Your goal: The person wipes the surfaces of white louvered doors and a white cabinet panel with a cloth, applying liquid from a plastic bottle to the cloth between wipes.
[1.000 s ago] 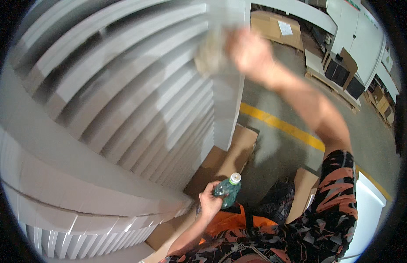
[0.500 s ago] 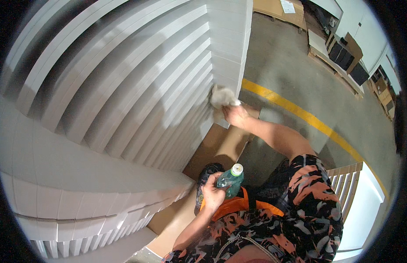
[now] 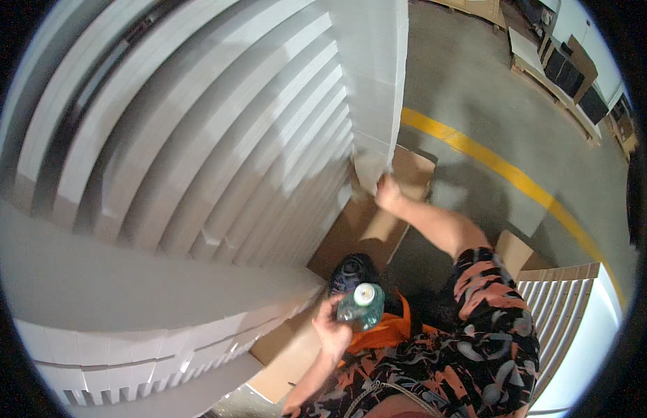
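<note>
In my left hand (image 3: 330, 327) is a green see-through plastic bottle (image 3: 362, 313) with a white cap, held low in front of my body. The fingers wrap around its side. My right arm reaches forward, and my right hand (image 3: 388, 194) is closed on a pale cloth (image 3: 369, 169). The cloth lies against the lower outer edge of a tall white stack of slatted panels (image 3: 268, 125). The hand covers part of the cloth.
Flat brown cardboard (image 3: 337, 240) lies under the stack by my shoe (image 3: 353, 272). A yellow line (image 3: 477, 150) crosses the grey floor. Another stack of white panels (image 3: 564, 327) stands at my right. Pallets (image 3: 550, 90) with dark boxes sit at the far right.
My right hand has moved down and closer along the stack's edge with the cloth. The bottle has tipped, its cap now facing up toward me. The whole view has shifted slightly.
</note>
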### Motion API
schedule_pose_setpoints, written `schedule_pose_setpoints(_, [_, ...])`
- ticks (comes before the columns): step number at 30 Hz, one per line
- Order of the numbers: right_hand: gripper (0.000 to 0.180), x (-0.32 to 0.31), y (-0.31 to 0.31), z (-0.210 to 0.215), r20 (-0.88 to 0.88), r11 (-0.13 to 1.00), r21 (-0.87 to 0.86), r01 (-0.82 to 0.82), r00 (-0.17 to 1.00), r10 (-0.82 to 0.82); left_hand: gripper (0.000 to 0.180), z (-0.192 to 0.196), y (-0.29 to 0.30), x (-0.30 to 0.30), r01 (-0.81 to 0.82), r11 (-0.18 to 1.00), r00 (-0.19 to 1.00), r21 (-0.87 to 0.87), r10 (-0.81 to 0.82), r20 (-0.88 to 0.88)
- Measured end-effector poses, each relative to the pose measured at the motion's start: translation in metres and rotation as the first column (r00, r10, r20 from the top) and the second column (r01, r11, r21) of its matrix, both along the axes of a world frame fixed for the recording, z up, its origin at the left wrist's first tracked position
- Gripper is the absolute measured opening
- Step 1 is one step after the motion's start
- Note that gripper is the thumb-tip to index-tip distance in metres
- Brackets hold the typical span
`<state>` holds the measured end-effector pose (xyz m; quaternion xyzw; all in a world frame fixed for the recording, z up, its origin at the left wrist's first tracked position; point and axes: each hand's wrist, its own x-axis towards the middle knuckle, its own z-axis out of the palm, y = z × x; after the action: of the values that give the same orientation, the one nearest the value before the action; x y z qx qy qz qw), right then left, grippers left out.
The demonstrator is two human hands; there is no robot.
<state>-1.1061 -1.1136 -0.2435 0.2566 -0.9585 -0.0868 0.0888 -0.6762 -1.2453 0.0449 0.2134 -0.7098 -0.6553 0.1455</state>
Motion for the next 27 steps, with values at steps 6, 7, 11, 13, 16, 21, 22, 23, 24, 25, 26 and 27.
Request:
schedule_pose_setpoints(6, [0.036,0.059,-0.079,0.032,-0.158,0.835,-0.067,-0.546,0.832,0.531,0.037,-0.016,-0.017,0.025,-0.174,0.983,0.978,-0.059,0.180,0.106])
schedule_pose_setpoints(7, [0.038,0.060,-0.085,0.061,-0.166,0.817,-0.073,-0.572,0.815,0.556,0.038,-0.017,-0.018,0.028,-0.169,0.985,0.980,-0.034,0.172,0.099])
schedule_pose_setpoints(11, [0.044,0.068,-0.100,0.307,-0.501,0.663,-0.250,-0.706,0.680,0.535,0.037,-0.018,-0.026,0.028,-0.088,0.995,0.995,-0.045,0.090,0.037])
schedule_pose_setpoints(13, [0.039,0.086,-0.095,0.447,-0.793,0.618,-0.208,-0.758,0.501,0.347,0.036,-0.009,-0.027,0.016,-0.023,0.996,0.999,-0.087,0.027,0.045])
schedule_pose_setpoints(16, [0.036,0.099,-0.100,0.545,-0.535,0.804,-0.227,-0.550,0.760,0.369,0.036,-0.004,-0.022,0.009,0.030,0.999,0.997,0.044,-0.027,-0.076])
schedule_pose_setpoints(21, [0.045,0.102,-0.127,0.361,-0.646,0.732,0.113,-0.672,0.510,0.568,0.043,0.020,-0.027,0.017,-0.009,1.000,0.992,0.029,0.013,-0.128])
schedule_pose_setpoints(22, [0.048,0.090,-0.101,0.295,-0.539,0.745,0.274,-0.608,0.544,0.643,0.045,0.021,-0.022,0.014,0.004,0.999,0.992,0.044,0.001,-0.129])
schedule_pose_setpoints(23, [0.052,0.074,-0.065,0.228,-0.407,0.721,0.426,-0.546,0.596,0.692,0.046,0.027,-0.016,0.006,0.035,0.998,0.988,0.043,-0.028,-0.155])
schedule_pose_setpoints(24, [0.047,0.102,-0.081,0.243,-0.371,0.720,0.170,-0.672,0.634,0.679,0.049,0.028,-0.025,0.014,-0.054,0.999,0.986,0.000,0.053,-0.159])
schedule_pose_setpoints(25, [0.043,0.124,-0.078,0.270,-0.324,0.694,-0.083,-0.715,0.678,0.660,0.055,0.027,-0.030,0.018,-0.109,0.993,0.978,-0.036,0.101,-0.184])
schedule_pose_setpoints(26, [0.040,0.134,-0.069,0.276,-0.264,0.744,-0.205,-0.636,0.768,0.584,0.054,0.031,-0.029,0.015,-0.130,0.984,0.984,-0.124,0.112,-0.138])
schedule_pose_setpoints(27, [0.037,0.148,-0.064,0.278,-0.183,0.775,-0.328,-0.541,0.841,0.510,0.053,0.038,-0.028,0.013,-0.142,0.981,0.986,-0.132,0.128,-0.110])
